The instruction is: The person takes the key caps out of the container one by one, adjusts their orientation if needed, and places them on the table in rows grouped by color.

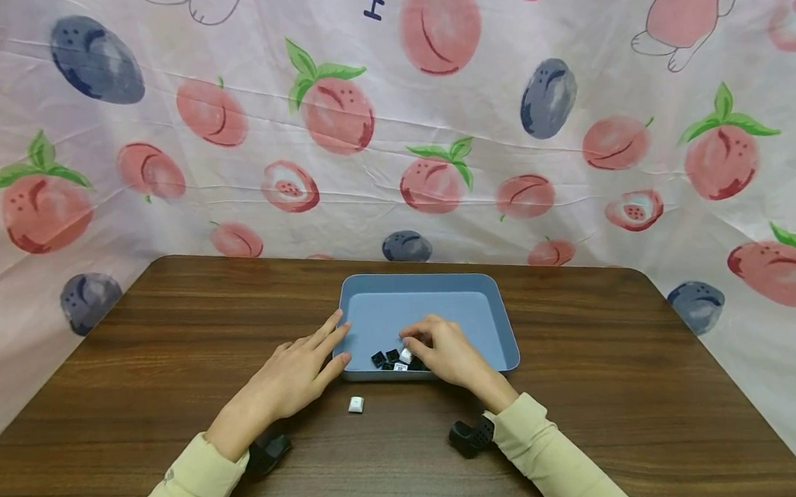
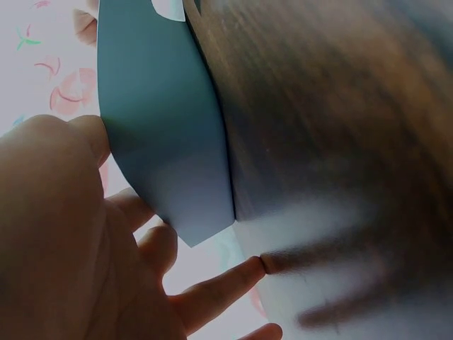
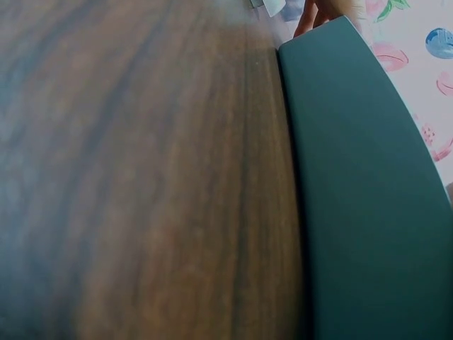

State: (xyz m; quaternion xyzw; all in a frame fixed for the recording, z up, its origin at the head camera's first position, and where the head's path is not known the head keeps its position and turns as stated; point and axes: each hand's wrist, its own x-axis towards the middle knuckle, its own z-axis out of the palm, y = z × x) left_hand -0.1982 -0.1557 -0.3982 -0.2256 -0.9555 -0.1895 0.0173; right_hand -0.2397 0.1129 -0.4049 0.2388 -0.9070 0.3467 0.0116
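Note:
A shallow blue tray (image 1: 374, 313) lies on the table. Black keycaps (image 1: 378, 359) and white keycaps (image 1: 400, 367) are gathered at its front edge. My left hand (image 1: 296, 374) rests against the tray's left side, its fingers spread and fairly straight at the rim. In the left wrist view its fingers touch the tray wall (image 2: 163, 106). Over the keycaps inside the tray, my right hand (image 1: 449, 353) has bent fingers, with a white keycap (image 1: 406, 355) just below the thumb tip. Whether it pinches anything is hidden. One white keycap (image 1: 356, 404) lies on the table before the tray.
The brown wooden table (image 1: 648, 385) extends on both sides of the tray. A fruit-print cloth (image 1: 485, 101) hangs behind it. Black wrist devices (image 1: 471, 437) sit under both wrists. The tray wall (image 3: 368, 177) fills the right of the right wrist view.

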